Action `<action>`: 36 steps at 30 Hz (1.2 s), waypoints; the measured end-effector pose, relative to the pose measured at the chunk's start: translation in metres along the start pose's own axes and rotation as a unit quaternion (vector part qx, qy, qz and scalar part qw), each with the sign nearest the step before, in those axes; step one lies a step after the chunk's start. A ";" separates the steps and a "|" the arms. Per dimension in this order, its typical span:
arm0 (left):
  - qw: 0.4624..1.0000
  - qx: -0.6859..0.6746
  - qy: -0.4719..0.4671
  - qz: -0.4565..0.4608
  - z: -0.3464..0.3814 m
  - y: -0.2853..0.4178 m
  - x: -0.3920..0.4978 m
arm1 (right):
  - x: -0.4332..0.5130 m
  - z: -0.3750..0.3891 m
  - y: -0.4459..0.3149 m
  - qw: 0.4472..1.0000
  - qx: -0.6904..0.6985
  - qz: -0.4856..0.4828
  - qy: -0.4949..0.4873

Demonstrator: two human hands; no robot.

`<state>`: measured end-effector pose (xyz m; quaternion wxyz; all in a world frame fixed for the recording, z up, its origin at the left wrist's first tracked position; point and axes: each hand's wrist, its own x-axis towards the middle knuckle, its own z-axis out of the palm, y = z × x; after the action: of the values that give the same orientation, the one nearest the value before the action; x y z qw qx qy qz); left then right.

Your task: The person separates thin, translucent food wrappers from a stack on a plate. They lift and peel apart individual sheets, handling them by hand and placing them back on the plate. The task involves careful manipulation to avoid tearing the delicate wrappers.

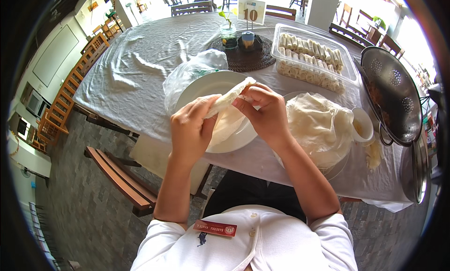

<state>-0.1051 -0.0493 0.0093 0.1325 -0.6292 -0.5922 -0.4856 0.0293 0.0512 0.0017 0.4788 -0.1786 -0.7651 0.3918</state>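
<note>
Between my two hands, above a white plate (pixel 197 86), is a thin pale wrapper (pixel 230 98) partly rolled into a long tube. My left hand (pixel 191 125) grips the lower left end of the roll. With thumb and fingers, my right hand (pixel 269 111) pinches the wrapper near the upper right end. A loose flap of the sheet (pixel 225 128) hangs down over the plate. To the right of my right hand lies a stack of thin round wrappers (pixel 313 125). Whether filling is inside the roll is hard to tell.
A clear plastic container (pixel 281 65) holds rows of finished rolls (pixel 311 56). At right, a metal colander (pixel 395 81) leans tilted, with brownish filling inside. Beside the stack sits a small white bowl (pixel 364 125). Behind the plate are a plastic bag (pixel 197 65) and a woven mat (pixel 242 61).
</note>
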 end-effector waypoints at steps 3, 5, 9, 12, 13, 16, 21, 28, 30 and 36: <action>0.994 -0.057 0.035 -0.083 0.003 -0.002 -0.004 | -0.008 0.008 0.002 0.998 -0.003 0.032 0.048; 0.989 -0.069 0.055 -0.122 0.004 -0.003 -0.004 | -0.014 0.013 0.005 0.992 0.036 0.098 0.076; 0.983 -0.099 0.053 -0.147 0.003 -0.003 -0.005 | -0.017 0.018 0.012 0.934 0.279 0.203 0.088; 0.991 -0.074 0.033 -0.105 0.000 -0.002 -0.007 | -0.014 0.016 0.014 0.973 0.167 0.134 0.081; 0.993 -0.074 0.024 -0.091 0.000 -0.002 -0.007 | -0.012 0.014 0.014 0.990 0.068 0.095 0.079; 0.997 -0.066 0.005 -0.041 -0.001 -0.004 -0.008 | -0.001 0.010 0.015 0.998 0.015 0.016 0.064; 0.969 -0.161 0.065 -0.178 0.003 -0.014 -0.016 | -0.006 0.009 0.021 0.979 0.096 0.169 0.054; 0.943 -0.184 0.113 -0.255 0.002 -0.025 -0.016 | -0.025 0.033 0.018 0.893 0.385 0.181 0.148; 0.980 -0.063 0.094 -0.163 -0.003 -0.022 -0.007 | -0.026 0.039 0.013 0.928 0.324 0.128 0.133; 0.992 0.101 -0.066 -0.041 -0.015 -0.005 0.015 | -0.026 0.039 0.009 0.995 0.048 -0.049 0.074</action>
<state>-0.1190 -0.0494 0.0260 0.1358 -0.6186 -0.6709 -0.3859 0.0070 0.0233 -0.0302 0.5609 -0.1461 -0.7157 0.3896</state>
